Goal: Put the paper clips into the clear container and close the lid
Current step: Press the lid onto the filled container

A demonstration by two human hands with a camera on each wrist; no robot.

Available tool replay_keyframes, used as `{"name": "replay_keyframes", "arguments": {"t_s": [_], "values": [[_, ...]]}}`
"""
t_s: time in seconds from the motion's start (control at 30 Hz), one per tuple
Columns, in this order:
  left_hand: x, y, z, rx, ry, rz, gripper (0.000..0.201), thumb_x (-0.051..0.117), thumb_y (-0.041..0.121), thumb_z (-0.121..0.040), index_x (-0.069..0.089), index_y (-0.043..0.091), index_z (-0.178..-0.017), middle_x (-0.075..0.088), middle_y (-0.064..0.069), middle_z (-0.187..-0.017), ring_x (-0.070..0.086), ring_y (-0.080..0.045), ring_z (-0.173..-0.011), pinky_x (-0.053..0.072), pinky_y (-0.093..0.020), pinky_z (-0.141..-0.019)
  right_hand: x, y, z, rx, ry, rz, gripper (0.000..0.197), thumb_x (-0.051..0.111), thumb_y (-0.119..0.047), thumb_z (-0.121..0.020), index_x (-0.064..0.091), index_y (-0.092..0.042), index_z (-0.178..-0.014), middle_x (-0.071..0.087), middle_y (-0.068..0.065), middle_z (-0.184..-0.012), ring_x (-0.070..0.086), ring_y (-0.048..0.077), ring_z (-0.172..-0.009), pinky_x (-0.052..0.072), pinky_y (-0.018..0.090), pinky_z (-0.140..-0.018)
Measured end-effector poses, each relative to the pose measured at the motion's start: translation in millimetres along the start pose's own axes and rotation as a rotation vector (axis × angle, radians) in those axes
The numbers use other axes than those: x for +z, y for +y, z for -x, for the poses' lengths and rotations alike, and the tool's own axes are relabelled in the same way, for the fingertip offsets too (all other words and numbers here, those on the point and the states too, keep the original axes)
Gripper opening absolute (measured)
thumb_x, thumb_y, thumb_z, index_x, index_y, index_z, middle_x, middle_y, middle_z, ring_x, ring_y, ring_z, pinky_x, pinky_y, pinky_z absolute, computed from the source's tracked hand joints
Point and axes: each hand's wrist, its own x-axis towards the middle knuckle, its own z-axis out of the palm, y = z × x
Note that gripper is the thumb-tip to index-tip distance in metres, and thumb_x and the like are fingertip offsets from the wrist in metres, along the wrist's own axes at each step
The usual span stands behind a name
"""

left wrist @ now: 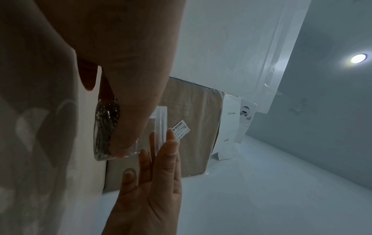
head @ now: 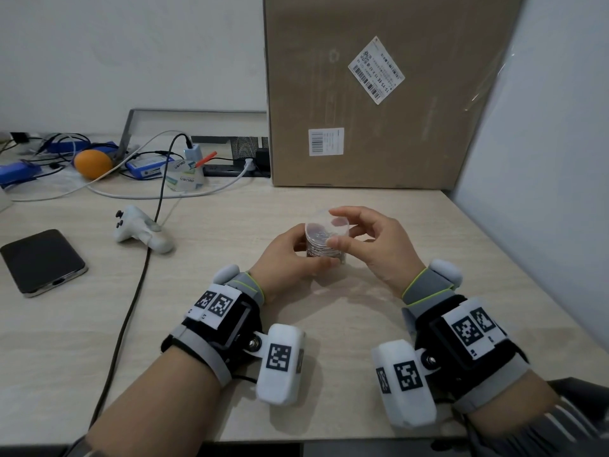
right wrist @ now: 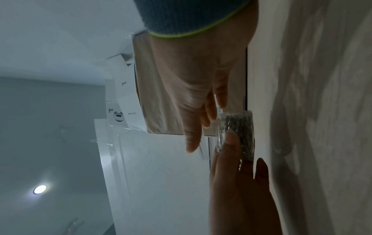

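Left hand [head: 290,255] wraps the upright clear container [head: 324,240] of paper clips [right wrist: 240,135] on the surface [head: 329,324]; right hand [head: 375,240] pinches its lid [head: 329,222].

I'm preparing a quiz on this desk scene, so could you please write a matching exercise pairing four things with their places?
Things:
1. phone
2. orange
3. cardboard box
4. container

Places:
A. standing against the back wall
B. between both hands
C. among the cables, far left
D. flat on the desk's left edge

Pairs: 1-D, 2-C, 3-A, 4-B
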Motion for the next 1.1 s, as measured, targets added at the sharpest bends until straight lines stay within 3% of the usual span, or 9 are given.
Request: {"name": "replay_keyframes", "arguments": {"t_s": [0.13, 0.2, 0.37, 0.5, 0.67, 0.83, 0.97, 1.1], "values": [[0.8, 2.0, 0.7, 0.021, 0.015, 0.014, 0.053, 0.079, 0.030, -0.068, 0.062, 0.021, -0.117, 0.071, 0.004, -0.107, 0.065, -0.011, -0.101, 0.053, -0.036, -0.091, -3.3, 1.0, 0.1, -0.048, 0.050, 0.141, 0.038, 0.077, -0.035, -0.070, 0.067, -0.037, -0.106, 0.070, -0.014, -0.104, 0.058, -0.001, -0.093, 0.038, 0.011, -0.064], [0.7, 3.0, 0.9, 0.033, 0.025, 0.016, 0.052, 0.080, 0.028, -0.070, 0.062, 0.021, -0.118, 0.070, 0.004, -0.108, 0.065, -0.010, -0.101, 0.053, -0.037, -0.092, -3.6, 1.2, -0.7, -0.045, 0.049, 0.153, 0.037, 0.078, -0.035, -0.069, 0.067, -0.037, -0.105, 0.068, -0.018, -0.105, 0.060, -0.005, -0.100, 0.040, 0.009, -0.067], [1.2, 6.9, 2.6, 0.053, 0.028, 0.055, 0.055, 0.080, 0.033, -0.067, 0.063, 0.022, -0.118, 0.070, 0.003, -0.111, 0.065, -0.013, -0.103, 0.052, -0.039, -0.095, -4.4, 4.1, -2.4, -0.029, 0.002, 0.113, 0.038, 0.077, -0.028, -0.072, 0.069, -0.025, -0.109, 0.068, -0.012, -0.107, 0.062, -0.009, -0.098, 0.037, 0.000, -0.076], [1.5, 7.8, 4.6, 0.040, 0.020, 0.118, 0.060, 0.079, 0.039, -0.063, 0.064, 0.021, -0.117, 0.071, 0.001, -0.111, 0.066, -0.020, -0.104, 0.052, -0.041, -0.095, -6.0, 6.6, -3.6, -0.016, -0.039, 0.121, 0.034, 0.073, -0.030, -0.075, 0.068, -0.024, -0.109, 0.069, -0.008, -0.110, 0.063, -0.004, -0.099, 0.039, 0.003, -0.077], [1.3, 7.1, 4.2, 0.013, 0.000, 0.121, 0.057, 0.081, 0.036, -0.065, 0.065, 0.019, -0.117, 0.072, 0.000, -0.110, 0.067, -0.019, -0.103, 0.053, -0.040, -0.094, -8.0, 6.0, -3.0, -0.013, -0.062, 0.217, 0.032, 0.074, -0.035, -0.075, 0.067, -0.031, -0.106, 0.067, -0.016, -0.106, 0.060, -0.003, -0.103, 0.043, 0.015, -0.082], [0.5, 9.1, 4.0, 0.002, -0.003, 0.116, 0.045, 0.081, 0.019, -0.073, 0.065, 0.015, -0.115, 0.072, -0.004, -0.108, 0.067, -0.021, -0.103, 0.054, -0.037, -0.092, -8.5, 5.6, -1.9, -0.005, -0.071, 0.248, 0.035, 0.079, -0.034, -0.069, 0.067, -0.028, -0.101, 0.068, -0.017, -0.097, 0.061, -0.006, -0.096, 0.046, 0.020, -0.083], [0.6, 11.2, 4.9, 0.011, -0.024, 0.101, 0.039, 0.080, 0.016, -0.075, 0.066, 0.020, -0.111, 0.073, -0.003, -0.106, 0.069, -0.015, -0.099, 0.055, -0.032, -0.089, -10.6, 6.3, -1.4, 0.013, -0.110, 0.275, 0.050, 0.078, -0.036, -0.070, 0.062, -0.029, -0.117, 0.065, -0.016, -0.104, 0.058, -0.005, -0.099, 0.044, 0.016, -0.084], [0.7, 9.8, 4.4, 0.018, -0.029, 0.078, 0.043, 0.081, 0.015, -0.074, 0.065, 0.018, -0.114, 0.073, -0.001, -0.107, 0.069, -0.013, -0.099, 0.054, -0.031, -0.092, -13.4, 5.9, -2.1, 0.012, -0.171, 0.316, 0.054, 0.075, -0.036, -0.074, 0.058, -0.028, -0.125, 0.061, -0.012, -0.110, 0.054, -0.004, -0.103, 0.042, 0.019, -0.088]]}}
